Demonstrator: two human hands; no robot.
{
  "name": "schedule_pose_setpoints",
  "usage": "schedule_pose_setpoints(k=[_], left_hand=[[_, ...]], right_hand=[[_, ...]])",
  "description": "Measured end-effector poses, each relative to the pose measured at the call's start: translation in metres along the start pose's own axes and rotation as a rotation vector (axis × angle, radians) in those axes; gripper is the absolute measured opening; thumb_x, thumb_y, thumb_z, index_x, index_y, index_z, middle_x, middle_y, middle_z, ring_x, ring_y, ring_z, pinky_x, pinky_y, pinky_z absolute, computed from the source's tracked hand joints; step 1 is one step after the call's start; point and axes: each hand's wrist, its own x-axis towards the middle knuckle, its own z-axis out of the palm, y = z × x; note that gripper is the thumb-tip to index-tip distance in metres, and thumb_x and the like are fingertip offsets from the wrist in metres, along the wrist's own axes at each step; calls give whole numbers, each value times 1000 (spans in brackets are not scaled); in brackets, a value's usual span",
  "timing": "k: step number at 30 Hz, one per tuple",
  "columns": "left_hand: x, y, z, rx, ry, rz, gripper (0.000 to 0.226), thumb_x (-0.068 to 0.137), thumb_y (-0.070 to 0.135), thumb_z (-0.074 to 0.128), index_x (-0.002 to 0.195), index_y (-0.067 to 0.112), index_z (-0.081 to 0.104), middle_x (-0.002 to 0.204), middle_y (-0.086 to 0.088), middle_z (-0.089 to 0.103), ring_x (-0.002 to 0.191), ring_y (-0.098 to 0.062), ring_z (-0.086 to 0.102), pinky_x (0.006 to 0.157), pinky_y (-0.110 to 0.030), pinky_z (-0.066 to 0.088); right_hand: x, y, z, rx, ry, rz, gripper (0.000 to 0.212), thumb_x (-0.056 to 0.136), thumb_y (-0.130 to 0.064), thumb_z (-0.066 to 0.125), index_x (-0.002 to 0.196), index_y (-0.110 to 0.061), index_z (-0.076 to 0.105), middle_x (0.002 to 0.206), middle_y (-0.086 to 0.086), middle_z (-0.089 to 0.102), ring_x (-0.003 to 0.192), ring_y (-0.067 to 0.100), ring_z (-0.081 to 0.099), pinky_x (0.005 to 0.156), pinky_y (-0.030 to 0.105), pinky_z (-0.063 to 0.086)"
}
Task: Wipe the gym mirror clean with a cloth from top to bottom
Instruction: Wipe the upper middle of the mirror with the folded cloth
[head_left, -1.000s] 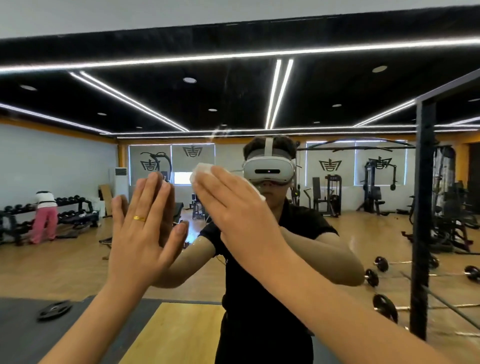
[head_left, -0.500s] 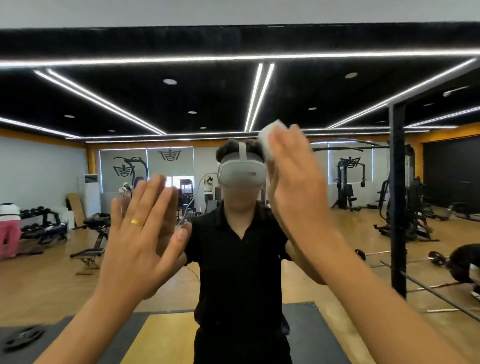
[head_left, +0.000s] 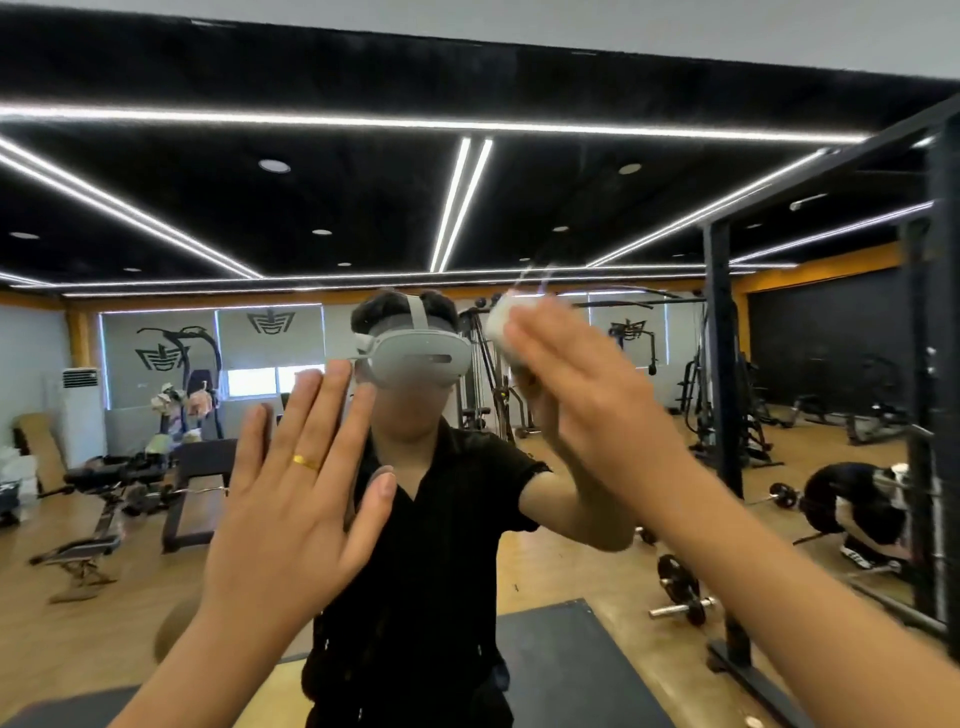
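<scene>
The gym mirror (head_left: 519, 208) fills the view and reflects the room and my own figure in a black shirt. My right hand (head_left: 587, 384) presses a small white cloth (head_left: 500, 325) flat against the glass at about head height, right of centre; its fingers are straight and motion-blurred. Only the cloth's upper edge shows past my fingertips. My left hand (head_left: 291, 493), with a gold ring, rests spread and flat on the glass, lower and to the left, holding nothing.
A black rack upright (head_left: 722, 389) stands at the right beside the mirror. The reflection shows weight benches (head_left: 104, 488) at the left, a barbell plate (head_left: 675, 577) on the wooden floor, a black mat (head_left: 561, 665) and a crouching person (head_left: 852, 504).
My right hand has swept the cloth across the glass from left of my reflected head to its right. My left hand has stayed flat on the mirror.
</scene>
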Motion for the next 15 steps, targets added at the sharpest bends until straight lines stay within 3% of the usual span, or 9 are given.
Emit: schedule_pose_setpoints(k=[2, 4, 7, 9, 12, 15], left_hand=[[0, -1, 0, 0, -2, 0, 70, 101, 45, 38, 159, 6, 31, 170, -13, 20, 158, -27, 15, 127, -54, 12], [0, -1, 0, -3, 0, -2, 70, 101, 45, 38, 160, 7, 31, 170, -12, 19, 158, -27, 15, 126, -55, 13], [0, 0, 0, -8, 5, -5, 69, 102, 44, 38, 159, 7, 31, 170, -12, 20, 158, -27, 15, 126, -55, 14], [0, 0, -1, -6, 0, -4, 68, 103, 44, 38, 159, 7, 31, 170, -12, 20, 158, -27, 16, 126, -54, 13], [0, 2, -3, -12, -21, -6, 69, 103, 44, 38, 161, 7, 28, 170, -12, 19, 158, -28, 15, 128, -51, 8], [-1, 3, -3, -7, -14, -15, 69, 102, 44, 38, 160, 8, 29, 170, -12, 19, 158, -28, 15, 127, -53, 10]], right_hand=[[27, 20, -2, -14, 95, 101, 53, 99, 3, 53, 150, -12, 48, 152, 12, 47, 142, 27, 41, 124, 30, 29], [47, 28, -2, 30, 175, 227, 60, 101, 3, 53, 155, -22, 43, 152, 13, 48, 145, 22, 39, 125, 30, 28], [50, 5, 3, 76, 261, 301, 50, 98, 5, 48, 146, -6, 52, 148, 16, 52, 142, 5, 34, 120, 16, 26], [32, -28, 13, 133, 235, 231, 58, 94, 14, 52, 147, -8, 50, 149, 10, 50, 145, 0, 32, 121, 18, 27], [1, -45, 19, 131, 9, 6, 64, 91, 15, 59, 151, -5, 49, 157, 10, 46, 151, 25, 36, 125, 37, 30], [13, -7, 7, 28, -56, -95, 71, 86, 14, 71, 150, -5, 49, 156, 13, 47, 149, 30, 37, 123, 44, 34]])
